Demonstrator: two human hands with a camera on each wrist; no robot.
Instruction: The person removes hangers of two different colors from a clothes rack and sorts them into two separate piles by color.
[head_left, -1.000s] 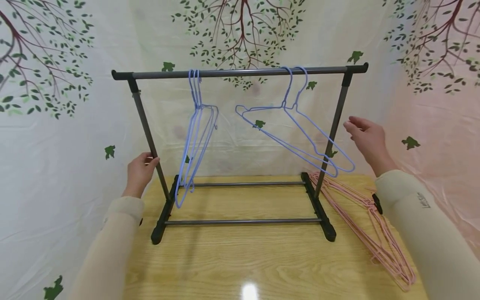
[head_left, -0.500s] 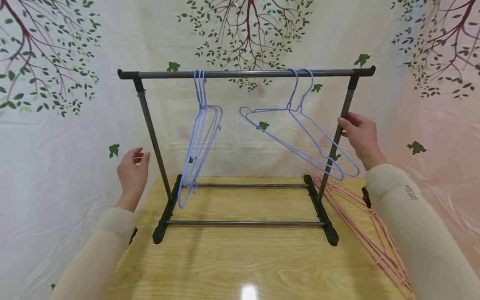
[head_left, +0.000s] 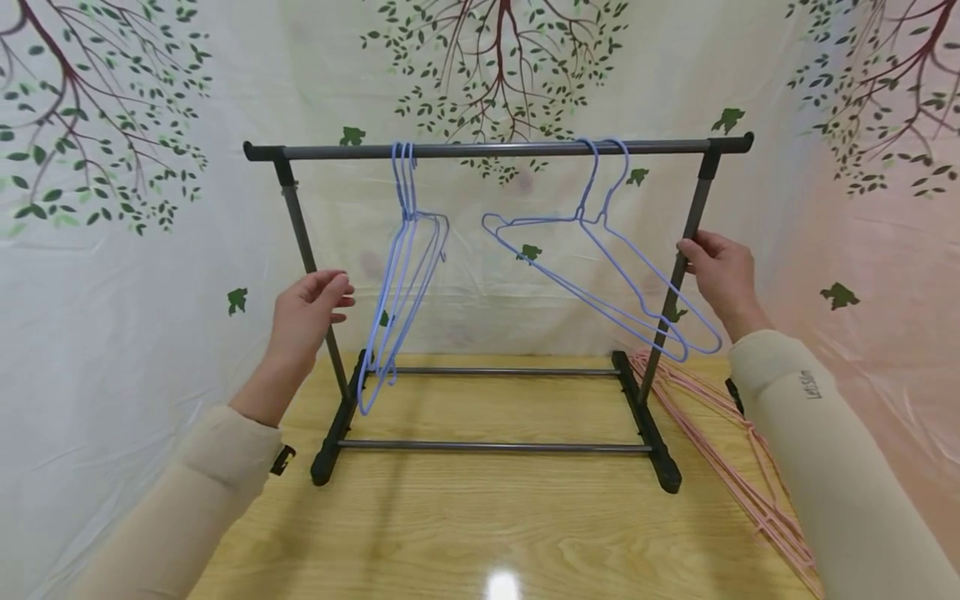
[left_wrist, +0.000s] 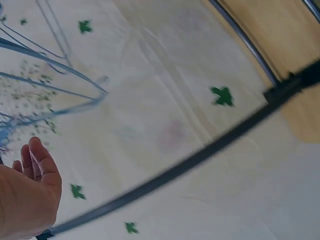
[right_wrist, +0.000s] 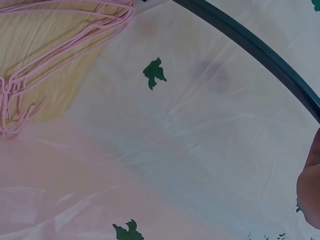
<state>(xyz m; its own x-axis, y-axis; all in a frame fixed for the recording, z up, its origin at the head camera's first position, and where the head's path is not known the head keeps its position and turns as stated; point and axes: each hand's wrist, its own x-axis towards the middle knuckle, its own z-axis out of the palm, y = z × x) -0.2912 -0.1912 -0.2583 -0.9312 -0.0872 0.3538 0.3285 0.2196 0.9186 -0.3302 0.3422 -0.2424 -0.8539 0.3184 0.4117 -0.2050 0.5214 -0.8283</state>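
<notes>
A dark metal clothes rack (head_left: 487, 151) stands upright, with blue wire hangers (head_left: 409, 215) bunched toward the left of its top bar. Two more blue hangers (head_left: 581, 217) hang farther right, turned more broadside. My left hand (head_left: 298, 321) is raised in front of the left post, fingers loosely bent and nothing in them, a little left of the bunch. In the left wrist view that hand's fingers (left_wrist: 41, 162) point up toward the blue hanger ends. With thumb and fingers, my right hand (head_left: 726, 275) grips the right post (head_left: 693, 215) partway up.
Pink hangers (right_wrist: 117, 21) lie in a pile on the wooden table (head_left: 480, 517), right of the rack's base. The rack's black feet (head_left: 663, 467) rest on the tabletop. Behind everything hangs a pale sheet (head_left: 510, 317) printed with trees and leaves.
My left hand has let go of the left post, drawn back, then come up and right toward the bunched hangers. My right hand has closed in and taken hold of the right post.
</notes>
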